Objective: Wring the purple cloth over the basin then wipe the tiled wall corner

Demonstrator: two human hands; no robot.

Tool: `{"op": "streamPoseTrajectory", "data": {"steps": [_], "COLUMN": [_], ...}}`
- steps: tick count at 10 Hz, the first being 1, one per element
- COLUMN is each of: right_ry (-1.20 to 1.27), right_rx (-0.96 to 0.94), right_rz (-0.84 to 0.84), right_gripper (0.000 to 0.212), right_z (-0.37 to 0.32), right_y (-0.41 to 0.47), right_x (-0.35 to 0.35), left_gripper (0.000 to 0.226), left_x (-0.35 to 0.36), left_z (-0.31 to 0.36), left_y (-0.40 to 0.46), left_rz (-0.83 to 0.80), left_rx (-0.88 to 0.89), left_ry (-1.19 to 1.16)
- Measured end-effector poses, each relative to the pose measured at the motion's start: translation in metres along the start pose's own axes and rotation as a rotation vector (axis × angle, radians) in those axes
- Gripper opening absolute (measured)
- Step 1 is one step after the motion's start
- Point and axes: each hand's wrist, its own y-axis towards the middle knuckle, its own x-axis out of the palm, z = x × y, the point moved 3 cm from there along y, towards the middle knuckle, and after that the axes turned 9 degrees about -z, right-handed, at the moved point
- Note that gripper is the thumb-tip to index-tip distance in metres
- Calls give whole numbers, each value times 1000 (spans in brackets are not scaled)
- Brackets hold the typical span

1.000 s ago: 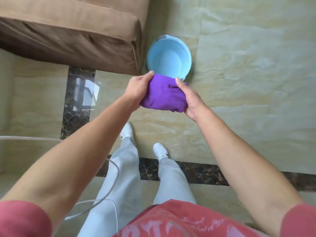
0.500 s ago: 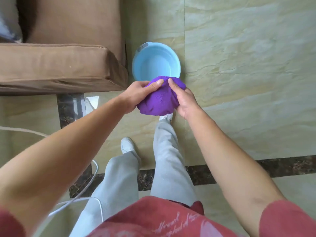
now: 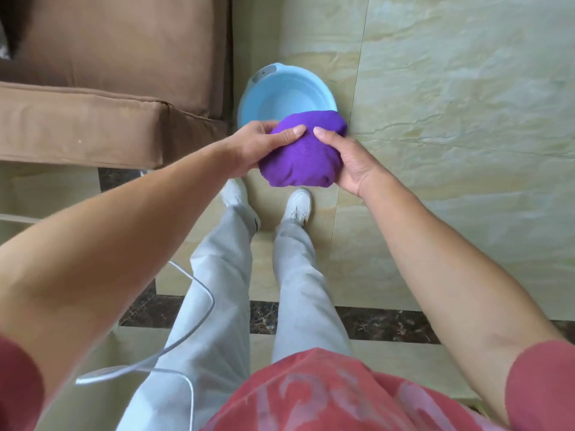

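I hold a bunched purple cloth [image 3: 300, 157] in both hands at mid-frame. My left hand [image 3: 259, 144] grips its left side with the thumb on top. My right hand [image 3: 350, 164] cups its right side, thumb pressed on the top fold. The cloth hangs above the near rim of a light blue basin [image 3: 280, 98] that stands on the floor. The cloth hides the basin's near edge. No tiled wall corner is recognisable in this view.
A brown sofa [image 3: 102, 88] fills the upper left, its side right beside the basin. Glossy beige marble-look tiles [image 3: 460, 104] spread to the right. My feet in white shoes [image 3: 267, 203] stand just short of the basin. A white cable [image 3: 189, 334] loops at lower left.
The view has shifted as I stepped closer to the basin. My hands have regripped the cloth, thumbs now meeting on top, and my feet stand side by side.
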Motion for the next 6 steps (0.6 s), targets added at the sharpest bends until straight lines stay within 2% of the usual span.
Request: {"op": "streamPoseTrajectory", "data": {"steps": [1,2,3,4,5,6], "right_ry": [-103,-297,-397,-385,-427,-549], "right_rx": [-56,-62,-81,-67,9,93], "right_rz": [204,355,411,492,578,659], "right_gripper": [42,26,21,38,75,68], "right_z": [-6,-12,-14,-14,-17,-17], "right_y": [21,40,62,95,113,111], "right_x": [-21,-37,-46,-55,-67,-72], "left_gripper": [46,41,50,65,86,78], "left_x": [-19,-38,-54,-64,-81,-98], "left_z": [-13,-20,-21,-20,-29,-37], "left_y": [23,52,81,109,132,126], "left_rz": [35,130,204,237,309,392], "left_rx": [-36,-78,-83,-114,-213,-264], "left_ry": [27,143,201,287,573,655]}}
